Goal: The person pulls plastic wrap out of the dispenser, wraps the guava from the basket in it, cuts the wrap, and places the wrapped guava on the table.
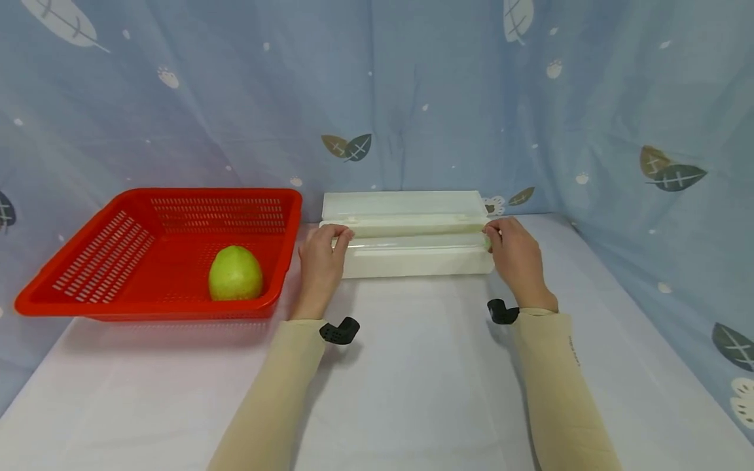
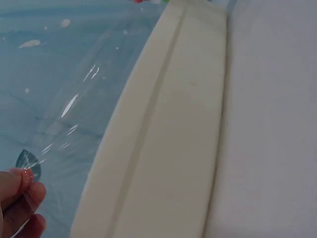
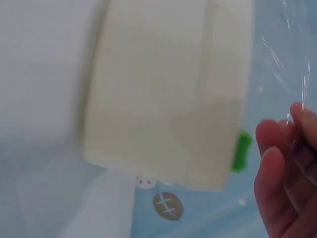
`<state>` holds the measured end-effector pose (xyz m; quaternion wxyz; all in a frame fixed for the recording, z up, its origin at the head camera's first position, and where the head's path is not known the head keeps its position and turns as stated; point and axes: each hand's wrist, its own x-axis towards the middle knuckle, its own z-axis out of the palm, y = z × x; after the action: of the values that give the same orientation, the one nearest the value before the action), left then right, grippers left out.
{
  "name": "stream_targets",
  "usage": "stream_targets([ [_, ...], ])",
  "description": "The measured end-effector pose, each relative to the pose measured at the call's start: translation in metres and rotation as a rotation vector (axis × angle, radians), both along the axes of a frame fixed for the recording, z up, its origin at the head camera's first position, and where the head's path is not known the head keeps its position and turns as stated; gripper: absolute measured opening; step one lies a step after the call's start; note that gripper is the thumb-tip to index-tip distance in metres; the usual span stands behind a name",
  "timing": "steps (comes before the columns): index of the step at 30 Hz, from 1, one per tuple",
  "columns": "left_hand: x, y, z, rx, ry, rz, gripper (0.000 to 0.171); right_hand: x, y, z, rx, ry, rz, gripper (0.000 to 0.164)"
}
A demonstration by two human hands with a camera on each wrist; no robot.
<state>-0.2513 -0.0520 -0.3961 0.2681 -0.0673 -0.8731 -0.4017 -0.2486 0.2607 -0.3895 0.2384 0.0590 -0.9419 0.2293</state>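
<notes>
A long white cling film dispenser box [image 1: 418, 264] lies across the table with its lid [image 1: 403, 205] raised at the back. Clear cling film [image 2: 74, 106] stretches between my two hands above the box. At the box's left end, my left hand [image 1: 321, 265] pinches one corner of the film between thumb and fingers. My right hand [image 1: 520, 258] pinches the other corner at the right end, where the film gathers into creases in the right wrist view. Close by that hand, a green piece [image 3: 241, 151] sticks out from the box's end.
To the left stands a red plastic basket [image 1: 171, 307] with slotted sides, holding one round yellow-green fruit [image 1: 235, 273]. A white cloth [image 1: 412, 392] covers the table. Behind hangs a blue curtain [image 1: 412, 85] with leaf prints, close to the box's raised lid.
</notes>
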Motion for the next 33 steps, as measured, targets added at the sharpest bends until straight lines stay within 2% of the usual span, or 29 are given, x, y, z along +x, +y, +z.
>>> stream_targets([
  [3,0.001,-0.001,0.004,0.007,0.067,-0.024,0.019,0.003,0.003,0.007,-0.024,0.001,0.034,0.022],
  [6,0.005,-0.002,0.009,0.020,0.100,-0.045,0.018,0.006,0.006,0.015,-0.041,-0.033,0.068,0.025],
  [9,0.009,-0.002,0.012,0.027,0.085,-0.079,0.016,0.009,0.010,0.022,-0.058,-0.097,0.100,0.026],
  [14,0.017,-0.004,0.013,0.058,0.020,-0.146,0.015,0.018,0.013,0.027,-0.083,-0.204,0.137,0.028],
  [19,0.026,-0.007,0.010,0.062,0.008,-0.171,0.015,0.028,0.011,0.030,-0.130,-0.178,0.109,0.032],
  [23,0.039,-0.010,0.000,0.020,-0.034,-0.174,0.015,0.033,0.013,0.022,-0.298,-0.225,0.023,0.042],
  [26,0.048,-0.014,-0.008,0.019,-0.093,-0.174,0.017,0.032,0.019,0.010,-0.457,-0.346,-0.022,0.055],
  [29,0.052,-0.016,-0.016,0.094,-0.162,-0.137,0.019,0.030,0.021,-0.003,-0.560,-0.474,-0.041,0.066],
  [33,0.055,-0.018,-0.025,0.224,-0.244,-0.086,0.022,0.030,0.021,-0.019,-0.617,-0.608,-0.025,0.071],
])
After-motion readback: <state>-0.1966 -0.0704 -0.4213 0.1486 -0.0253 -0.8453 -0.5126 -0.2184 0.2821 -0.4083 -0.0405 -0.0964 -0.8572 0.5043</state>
